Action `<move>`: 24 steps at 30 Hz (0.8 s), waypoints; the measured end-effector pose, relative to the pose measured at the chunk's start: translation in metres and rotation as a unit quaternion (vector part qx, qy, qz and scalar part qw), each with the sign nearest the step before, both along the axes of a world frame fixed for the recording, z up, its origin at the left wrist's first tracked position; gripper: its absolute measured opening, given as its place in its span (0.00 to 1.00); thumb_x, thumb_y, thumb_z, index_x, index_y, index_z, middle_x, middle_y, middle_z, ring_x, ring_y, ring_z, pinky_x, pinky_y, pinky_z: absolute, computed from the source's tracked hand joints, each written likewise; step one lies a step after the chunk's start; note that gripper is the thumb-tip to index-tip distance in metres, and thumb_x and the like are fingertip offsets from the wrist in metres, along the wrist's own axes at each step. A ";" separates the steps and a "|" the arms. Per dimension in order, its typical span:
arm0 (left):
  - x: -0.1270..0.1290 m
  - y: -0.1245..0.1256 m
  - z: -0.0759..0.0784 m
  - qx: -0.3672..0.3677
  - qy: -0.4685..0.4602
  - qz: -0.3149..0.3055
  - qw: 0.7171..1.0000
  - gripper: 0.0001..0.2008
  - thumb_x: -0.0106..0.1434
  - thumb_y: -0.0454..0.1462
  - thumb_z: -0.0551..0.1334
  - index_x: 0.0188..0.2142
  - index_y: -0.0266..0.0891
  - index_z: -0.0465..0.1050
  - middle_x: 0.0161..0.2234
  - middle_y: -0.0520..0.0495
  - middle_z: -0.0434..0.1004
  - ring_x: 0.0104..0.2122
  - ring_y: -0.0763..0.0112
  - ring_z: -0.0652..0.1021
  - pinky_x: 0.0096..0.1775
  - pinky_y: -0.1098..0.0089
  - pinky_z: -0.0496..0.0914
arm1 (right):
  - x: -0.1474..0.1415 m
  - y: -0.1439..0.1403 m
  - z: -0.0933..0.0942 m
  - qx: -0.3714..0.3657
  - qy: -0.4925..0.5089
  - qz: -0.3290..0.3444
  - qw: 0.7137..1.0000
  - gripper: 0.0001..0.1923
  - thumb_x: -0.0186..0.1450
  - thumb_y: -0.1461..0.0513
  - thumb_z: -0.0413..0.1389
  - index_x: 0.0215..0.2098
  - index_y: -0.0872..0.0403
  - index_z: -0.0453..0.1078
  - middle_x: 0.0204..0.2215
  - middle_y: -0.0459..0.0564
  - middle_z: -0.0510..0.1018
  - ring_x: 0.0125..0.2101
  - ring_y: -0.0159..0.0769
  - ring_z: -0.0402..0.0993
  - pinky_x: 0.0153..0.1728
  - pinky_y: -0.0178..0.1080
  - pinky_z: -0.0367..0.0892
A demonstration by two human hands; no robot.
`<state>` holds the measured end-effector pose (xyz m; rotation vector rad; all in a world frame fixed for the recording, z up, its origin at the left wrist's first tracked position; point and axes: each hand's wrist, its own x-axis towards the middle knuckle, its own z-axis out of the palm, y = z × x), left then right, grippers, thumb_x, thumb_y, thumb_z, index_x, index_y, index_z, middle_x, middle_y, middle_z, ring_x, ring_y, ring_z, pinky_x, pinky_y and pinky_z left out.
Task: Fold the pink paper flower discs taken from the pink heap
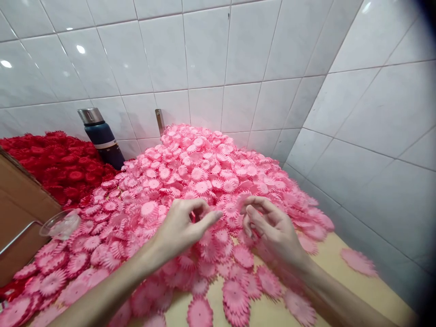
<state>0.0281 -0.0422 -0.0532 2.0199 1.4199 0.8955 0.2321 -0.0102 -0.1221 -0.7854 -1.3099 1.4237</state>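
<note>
Hundreds of pink flowers point(200, 177), flat and frilled, heaped in a mound against the tiled wall point(211, 54) and spilling down over the tabletop point(344, 272) toward the camera. Above the near slope of that mound, both hands, close together but not touching. Left hand point(180, 227) curled, fingers point(207, 219) bent inward with the thumb and forefinger pinched near each other; whether a flower sits between them, cannot tell. Right hand point(269, 225) palm-up and loosely half-open, fingers point(254, 212) curved, tips just over the pink pile, nothing clearly gripped. Single flowers scattered thin along the near edge, bare tan surface showing between them, and one lone flower point(359, 262) well apart on the right beside the side wall. To the left of the pink heap, a second heap of red flowers point(57, 163), touching the pink ones where the two piles meet. Between the piles at the back, a dark blue flask point(102, 138) with a metal cap, upright against the wall. Just right of the flask, a small metal bracket point(159, 121) fixed to the tiles. At the far left, a brown box point(17, 218), with a clear plastic lid point(60, 223) resting on the pink flowers beside it.
</note>
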 end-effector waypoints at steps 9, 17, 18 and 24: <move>0.016 -0.018 -0.007 -0.004 0.186 -0.232 0.955 0.11 0.60 0.43 0.66 0.37 0.37 0.77 0.38 0.44 0.72 0.42 0.61 0.70 0.40 0.66 0.69 | -0.006 -0.004 -0.004 -0.019 0.040 -0.011 0.999 0.11 0.67 0.54 0.56 0.44 0.51 0.66 0.31 0.45 0.70 0.21 0.27 0.67 0.17 0.31 0.62; 0.016 -0.015 -0.004 -0.028 0.074 -0.128 0.989 0.07 0.65 0.37 0.61 0.32 0.36 0.71 0.33 0.48 0.75 0.35 0.69 0.73 0.37 0.70 0.67 | 0.001 -0.006 -0.003 0.034 0.004 0.033 0.999 0.11 0.66 0.54 0.56 0.36 0.53 0.71 0.27 0.47 0.73 0.24 0.31 0.69 0.23 0.33 0.67; 0.016 -0.013 -0.003 -0.021 0.036 -0.090 0.995 0.08 0.65 0.37 0.60 0.31 0.36 0.71 0.31 0.49 0.75 0.32 0.71 0.73 0.35 0.70 0.66 | 0.000 -0.007 -0.002 0.052 -0.012 0.045 0.998 0.09 0.64 0.55 0.60 0.36 0.53 0.72 0.28 0.47 0.74 0.26 0.31 0.70 0.26 0.34 0.68; 0.014 -0.004 -0.004 -0.128 -0.147 -0.068 0.978 0.10 0.63 0.41 0.62 0.32 0.34 0.71 0.27 0.50 0.72 0.26 0.75 0.70 0.29 0.73 0.64 | -0.005 -0.010 0.003 0.061 -0.068 0.064 0.994 0.05 0.59 0.61 0.64 0.35 0.53 0.76 0.30 0.47 0.79 0.31 0.34 0.75 0.35 0.36 0.72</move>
